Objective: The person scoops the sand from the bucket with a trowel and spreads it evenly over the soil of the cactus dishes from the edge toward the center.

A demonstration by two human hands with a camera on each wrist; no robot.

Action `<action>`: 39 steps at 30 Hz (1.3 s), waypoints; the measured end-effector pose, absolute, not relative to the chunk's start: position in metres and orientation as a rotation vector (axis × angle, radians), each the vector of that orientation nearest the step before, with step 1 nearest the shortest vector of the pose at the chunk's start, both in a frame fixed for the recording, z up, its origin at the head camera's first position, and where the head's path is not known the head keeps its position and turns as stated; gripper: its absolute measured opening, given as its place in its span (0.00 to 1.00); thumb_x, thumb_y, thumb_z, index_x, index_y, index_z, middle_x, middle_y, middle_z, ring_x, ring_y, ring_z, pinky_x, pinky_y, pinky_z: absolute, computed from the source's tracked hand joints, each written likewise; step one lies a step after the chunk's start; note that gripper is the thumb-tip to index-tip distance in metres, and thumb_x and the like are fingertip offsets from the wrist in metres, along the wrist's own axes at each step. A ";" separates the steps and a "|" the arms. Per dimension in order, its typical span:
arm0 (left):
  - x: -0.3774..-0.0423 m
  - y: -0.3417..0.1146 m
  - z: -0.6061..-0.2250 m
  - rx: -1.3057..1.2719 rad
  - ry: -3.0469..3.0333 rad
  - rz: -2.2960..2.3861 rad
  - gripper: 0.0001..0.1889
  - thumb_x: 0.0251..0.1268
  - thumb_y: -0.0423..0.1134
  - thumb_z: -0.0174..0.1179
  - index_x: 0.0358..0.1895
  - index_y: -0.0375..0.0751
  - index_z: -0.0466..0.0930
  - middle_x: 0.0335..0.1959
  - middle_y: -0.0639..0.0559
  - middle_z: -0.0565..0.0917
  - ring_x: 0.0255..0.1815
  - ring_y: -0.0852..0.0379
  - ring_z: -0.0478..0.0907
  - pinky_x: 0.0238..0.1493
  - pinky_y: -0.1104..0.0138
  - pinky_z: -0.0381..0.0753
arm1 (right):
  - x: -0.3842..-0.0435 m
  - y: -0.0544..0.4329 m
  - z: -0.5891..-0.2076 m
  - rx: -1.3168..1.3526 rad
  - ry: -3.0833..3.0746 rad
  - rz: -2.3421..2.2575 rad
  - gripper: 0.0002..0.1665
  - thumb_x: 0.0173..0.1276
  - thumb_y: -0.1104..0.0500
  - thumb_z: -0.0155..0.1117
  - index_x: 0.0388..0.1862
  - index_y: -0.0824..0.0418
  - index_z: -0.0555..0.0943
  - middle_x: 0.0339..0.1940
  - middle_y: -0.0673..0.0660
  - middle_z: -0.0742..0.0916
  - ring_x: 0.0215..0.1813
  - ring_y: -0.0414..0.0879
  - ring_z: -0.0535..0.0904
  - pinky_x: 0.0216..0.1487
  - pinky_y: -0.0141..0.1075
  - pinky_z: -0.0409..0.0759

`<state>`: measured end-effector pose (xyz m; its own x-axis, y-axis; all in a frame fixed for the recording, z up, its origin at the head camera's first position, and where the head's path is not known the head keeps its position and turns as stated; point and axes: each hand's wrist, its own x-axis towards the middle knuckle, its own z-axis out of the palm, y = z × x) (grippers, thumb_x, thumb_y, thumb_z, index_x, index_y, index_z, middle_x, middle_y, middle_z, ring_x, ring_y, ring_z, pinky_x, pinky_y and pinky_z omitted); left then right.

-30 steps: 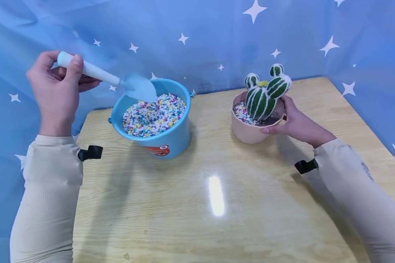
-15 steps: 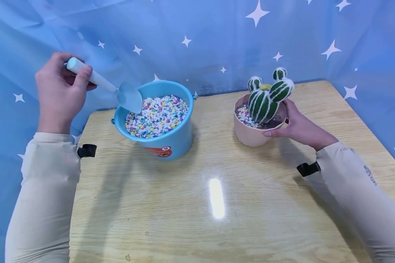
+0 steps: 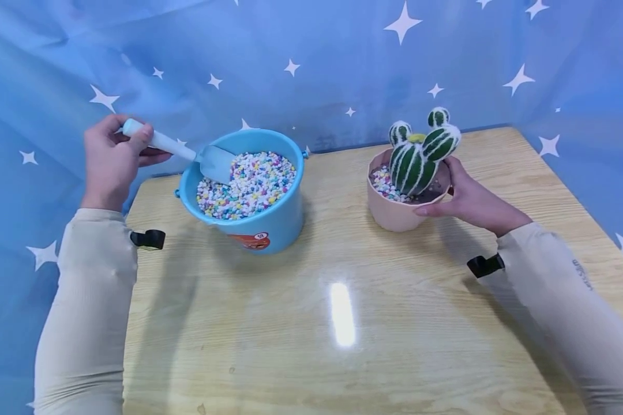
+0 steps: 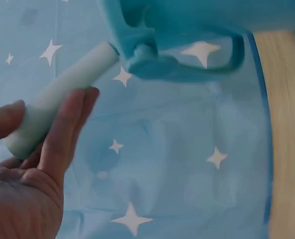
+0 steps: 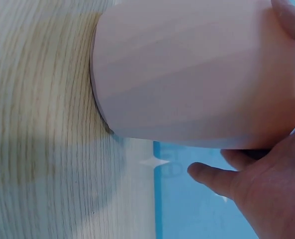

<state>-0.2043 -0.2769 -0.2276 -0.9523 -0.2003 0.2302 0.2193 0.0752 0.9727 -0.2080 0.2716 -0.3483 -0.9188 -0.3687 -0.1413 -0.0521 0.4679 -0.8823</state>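
Far left, a left hand (image 3: 111, 164) raised near the back corner of the table (image 3: 270, 323), pinching the pale blue scoop (image 3: 176, 148) by its handle between thumb and fingers. Pretty slanted: handle end up and left, long axis down to the right, blade inside the blue bucket (image 3: 284, 216) right at the colorful pebbles (image 3: 256, 184). Next, a decent gap of wood, with way more toward the near side. Then the pink pot (image 3: 394, 214) with its cactus (image 3: 411, 167), close to the back edge. Last, a right hand (image 3: 469, 196) in from the right, clamped on the pot's rim, thumb in front; table's right edge farther over.
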 end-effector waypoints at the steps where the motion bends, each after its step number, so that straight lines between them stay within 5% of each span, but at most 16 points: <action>1: -0.204 -0.279 -0.230 0.001 -2.033 -1.982 0.12 0.66 0.34 0.64 0.46 0.30 0.77 0.38 0.40 0.81 0.33 0.50 0.87 0.38 0.61 0.87 | -0.208 0.270 -0.349 -0.359 2.406 -1.432 0.69 0.61 0.56 0.76 0.79 0.48 0.30 0.80 0.57 0.46 0.79 0.54 0.38 0.72 0.68 0.43; 39: -0.195 -0.284 -0.276 0.126 -1.614 -2.340 0.16 0.69 0.37 0.61 0.49 0.26 0.70 0.41 0.34 0.81 0.35 0.44 0.86 0.45 0.57 0.86 | -0.204 0.269 -0.354 -0.406 2.429 -1.516 0.67 0.60 0.60 0.76 0.80 0.49 0.36 0.79 0.56 0.46 0.78 0.54 0.40 0.72 0.67 0.49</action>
<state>-0.1947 -0.2842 -0.2764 -0.9528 -0.2886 0.0943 0.1907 -0.3271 0.9255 -0.2041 0.2694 -0.3536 -0.9302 -0.3617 -0.0621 -0.1030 0.4198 -0.9017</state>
